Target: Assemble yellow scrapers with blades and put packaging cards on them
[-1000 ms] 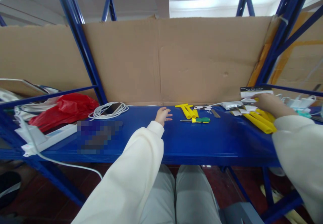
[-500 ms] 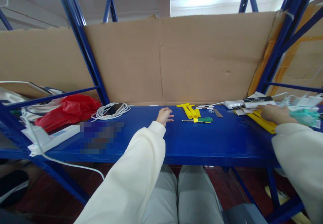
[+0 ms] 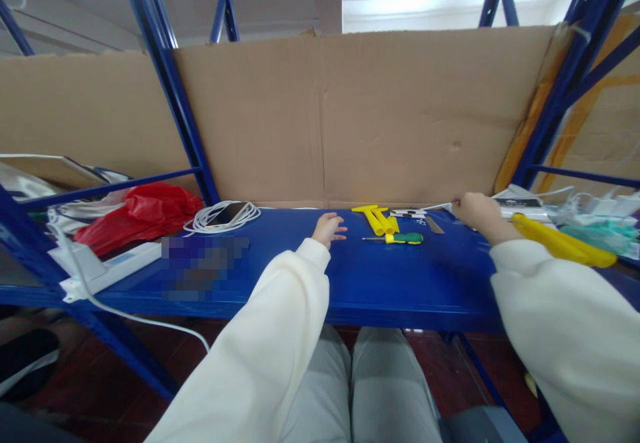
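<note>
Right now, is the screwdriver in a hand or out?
Out: the screwdriver lies on the blue shelf, a visible gap between its tip and the left hand; right hand farther away.

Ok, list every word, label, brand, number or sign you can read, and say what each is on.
No text can be read.
Black-and-white package by the right hand: marks too small and blurred.
Small white cards behind the screwdriver: dark marks, illegible.
</note>
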Tool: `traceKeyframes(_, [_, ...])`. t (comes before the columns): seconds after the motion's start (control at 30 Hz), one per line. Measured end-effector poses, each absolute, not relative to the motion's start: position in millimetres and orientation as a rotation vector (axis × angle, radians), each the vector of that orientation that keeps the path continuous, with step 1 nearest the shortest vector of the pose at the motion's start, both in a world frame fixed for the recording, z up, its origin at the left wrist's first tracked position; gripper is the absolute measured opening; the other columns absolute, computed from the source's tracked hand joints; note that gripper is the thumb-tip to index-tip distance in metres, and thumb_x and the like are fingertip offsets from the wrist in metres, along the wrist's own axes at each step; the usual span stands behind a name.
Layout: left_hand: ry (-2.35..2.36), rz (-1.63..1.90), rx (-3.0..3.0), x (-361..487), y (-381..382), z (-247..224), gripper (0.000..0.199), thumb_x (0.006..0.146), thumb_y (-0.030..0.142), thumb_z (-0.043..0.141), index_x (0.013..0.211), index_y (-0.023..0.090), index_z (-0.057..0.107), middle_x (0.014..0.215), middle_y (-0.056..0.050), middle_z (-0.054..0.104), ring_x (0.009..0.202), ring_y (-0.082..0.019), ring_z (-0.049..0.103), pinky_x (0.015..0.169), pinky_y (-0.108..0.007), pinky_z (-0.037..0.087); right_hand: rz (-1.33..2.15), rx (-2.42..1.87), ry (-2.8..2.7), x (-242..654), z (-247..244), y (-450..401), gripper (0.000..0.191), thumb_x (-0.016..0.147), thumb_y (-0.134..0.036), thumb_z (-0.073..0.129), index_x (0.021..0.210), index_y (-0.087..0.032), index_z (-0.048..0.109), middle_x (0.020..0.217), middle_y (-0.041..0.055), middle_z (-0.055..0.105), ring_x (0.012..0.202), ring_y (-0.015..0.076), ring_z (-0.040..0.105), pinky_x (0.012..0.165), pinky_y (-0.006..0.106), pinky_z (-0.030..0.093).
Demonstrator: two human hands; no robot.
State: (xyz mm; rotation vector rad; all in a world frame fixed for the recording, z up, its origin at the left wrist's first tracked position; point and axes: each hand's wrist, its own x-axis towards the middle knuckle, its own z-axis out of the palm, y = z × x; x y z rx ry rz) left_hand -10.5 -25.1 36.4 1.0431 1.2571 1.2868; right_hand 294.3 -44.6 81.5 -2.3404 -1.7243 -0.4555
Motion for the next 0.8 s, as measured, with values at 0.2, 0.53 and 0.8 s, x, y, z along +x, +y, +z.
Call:
traceKeyframes(0.2, [1.256, 1.263, 1.05, -10.1, -27.4, 38.3, 0.036, 0.085, 0.005, 0.052, 0.12, 0.013, 0.051, 0.104, -0.009, 0.065, 0.058, -0.009, 0.062, 0.05, -0.021, 0.049, -0.207, -1.944, -2.089, 210.7, 71.5, -16.7, 0.031, 0.084, -0.019, 0.052, 0.102, -0.018, 0.077, 0.105, 0.0135, 0.075, 0.1, 0.0262, 0.069, 0.081, 0.029, 0.05])
traceKeyframes(0.53, [1.249, 1.236, 1.083, -9.4, -26.8, 37.8, 0.033, 0.084, 0.005, 0.052, 0.116, 0.014, 0.052, 0.1, -0.008, 0.066, 0.054, -0.008, 0.061, 0.049, -0.02, 0.049, -0.273, -1.945, -2.291, 151.7, 33.7, -16.2, 0.043, 0.088, -0.03, 0.055, 0.128, -0.016, 0.063, 0.125, 0.0182, 0.066, 0.118, 0.0319, 0.061, 0.096, 0.042, 0.046])
traceKeyframes(0.8, [1.245, 1.232, 1.087, -10.5, -28.6, 39.2, 0.026, 0.085, 0.003, 0.05, 0.11, 0.013, 0.052, 0.097, -0.006, 0.064, 0.052, -0.007, 0.059, 0.051, -0.021, 0.048, -0.18, -1.89, -2.223, 157.4, 25.8, -14.1, 0.048, 0.087, -0.015, 0.046, 0.131, -0.022, 0.063, 0.122, 0.0116, 0.069, 0.116, 0.0274, 0.063, 0.097, 0.04, 0.045])
